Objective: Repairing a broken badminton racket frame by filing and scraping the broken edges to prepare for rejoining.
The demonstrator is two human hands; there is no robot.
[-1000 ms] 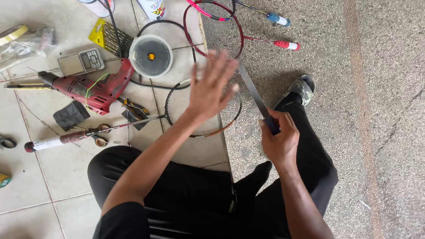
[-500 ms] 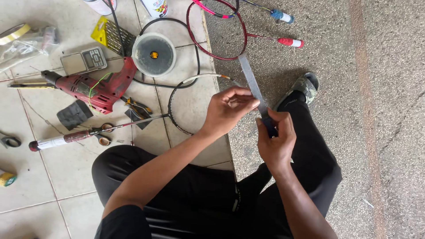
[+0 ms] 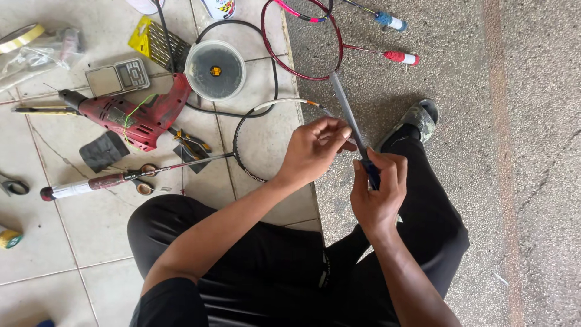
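The person sat on the floor (image 3: pixel 91 236), right hand (image 3: pixel 378 191) closed around the dark handle of a long flat metal file (image 3: pixel 348 115) that angled up and away. The left hand (image 3: pixel 315 148) had its fingers curled, fingertips pinching at the file's blade just above the other hand. A black racket frame (image 3: pixel 239 160) lay on the tiles just beside it, with a red power drill (image 3: pixel 136 118) and a round plastic tub (image 3: pixel 215 69) farther left.
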